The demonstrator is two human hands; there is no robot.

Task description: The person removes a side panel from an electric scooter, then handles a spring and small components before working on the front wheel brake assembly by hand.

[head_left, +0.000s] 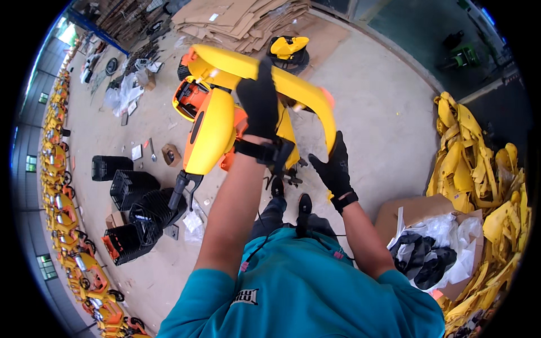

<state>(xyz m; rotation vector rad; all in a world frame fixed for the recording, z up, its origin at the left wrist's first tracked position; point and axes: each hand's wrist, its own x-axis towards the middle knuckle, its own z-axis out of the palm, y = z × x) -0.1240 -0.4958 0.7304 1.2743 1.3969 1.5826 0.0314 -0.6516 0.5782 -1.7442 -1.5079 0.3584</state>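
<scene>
My left hand (258, 104), in a black glove, is closed on a long curved yellow panel (310, 97) held over a yellow-and-orange scooter (209, 132). The glove hides part of the panel's middle. At the panel's lower right end my black-gloved right hand (332, 169) is open, thumb spread out, fingertips beside or touching the edge. The scooter's handlebar grip (180, 188) points toward my lower left.
Black crates (129, 191) sit on the left floor (383, 129). Long rows of scooters (59, 203) line the left wall. Flattened cardboard (225, 17) and another yellow part (290, 48) lie beyond. Stacked yellow panels (462, 169) and a box of plastic wrapping (428, 253) are at right.
</scene>
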